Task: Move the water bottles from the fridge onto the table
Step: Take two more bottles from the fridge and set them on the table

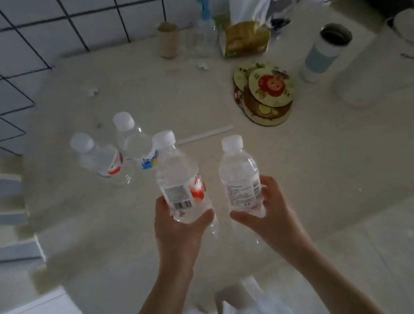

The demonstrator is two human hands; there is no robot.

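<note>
Now I hold two water bottles above the round table [308,169], one in each hand. My left hand [178,224] grips the lower part of the red-label bottle [180,184]; my fingers are curled under it and it tilts a little to the left. My right hand [269,209] grips the clear-label bottle [240,176] from its right side, and this one is nearly upright. Both have white caps, and the two do not touch each other.

Further away, two more bottles already stand on the table just beside each other: one with a red label [99,156] and one with a blue and yellow label [134,143]. So I count four water bottles in all.

Behind them, to the right, lies a stack of round flowered coasters [263,93], then one white and pale blue tumbler [324,52]. Near the tiled wall [49,27] stand one pump bottle [203,32], one brown cup [168,39] and one snack bag [245,37].
</note>
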